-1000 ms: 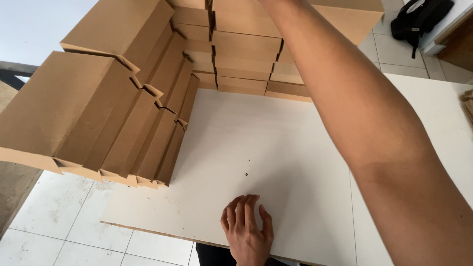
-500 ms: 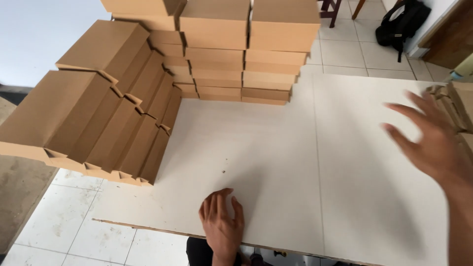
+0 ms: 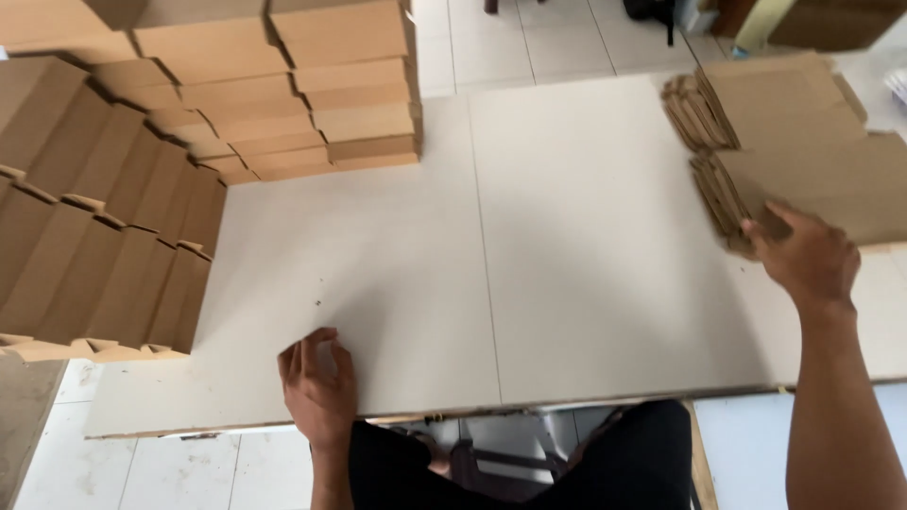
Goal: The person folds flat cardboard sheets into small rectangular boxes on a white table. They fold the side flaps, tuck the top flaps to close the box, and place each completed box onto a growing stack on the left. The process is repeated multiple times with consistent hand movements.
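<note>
Rightward swung the right hand [image 3: 805, 257] since a half-second earlier, and it landed at three o'clock with fingers curled on the stack of flat cardboard blanks [image 3: 803, 165]. Left hand [image 3: 319, 387] rested loosely curled, gripping nothing, on the white board [image 3: 567, 246] at seven o'clock, folded boxes [image 3: 104, 236] banked at ten.

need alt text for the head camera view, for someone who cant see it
Seen from above, a person's right hand reaches onto a stack of flat cardboard blanks at the right of a pale work board, while the left hand rests on the board's near edge. Rows of folded brown cardboard boxes are stacked along the left and far sides.
</note>
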